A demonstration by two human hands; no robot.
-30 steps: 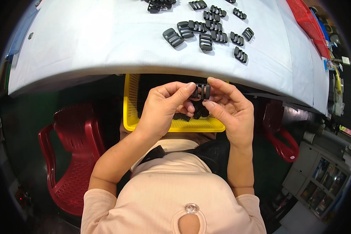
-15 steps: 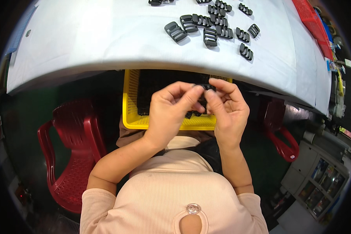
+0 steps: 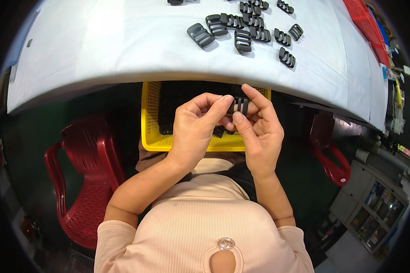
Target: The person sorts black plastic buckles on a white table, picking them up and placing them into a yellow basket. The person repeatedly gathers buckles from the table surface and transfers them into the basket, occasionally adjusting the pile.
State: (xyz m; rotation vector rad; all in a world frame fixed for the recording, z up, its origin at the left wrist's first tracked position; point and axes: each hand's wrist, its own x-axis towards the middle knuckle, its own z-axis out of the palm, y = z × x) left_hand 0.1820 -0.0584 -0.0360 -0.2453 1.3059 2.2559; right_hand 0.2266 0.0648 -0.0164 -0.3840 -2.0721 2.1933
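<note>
Buckle [image 3: 245, 106]: while I watch remotely, left hand [image 3: 190, 129] and right hand [image 3: 263, 134] hold it, narrowly pinched, over the basket [image 3: 191, 145].
Pinch: I judge uneven thumb pressure could flip it loose, down among dark parts [image 3: 218, 131].
Bars [image 3: 245, 107]: parallel, rounded, hard-looking plastic.
Basket: yellow, perforated.
Worktop [image 3: 123, 50]: pale, faintly creased, cloth-like.

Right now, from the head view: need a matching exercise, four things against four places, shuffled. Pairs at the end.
Things
1. Held black slotted piece
2. Yellow basket
3. Loose black slotted pieces
4. Red basket

Places
A. On top of the white table
B. Between the left hand and right hand
C. By the table's right edge
D. Below the table's near edge

Pairs: 1-B, 2-D, 3-A, 4-C
</note>
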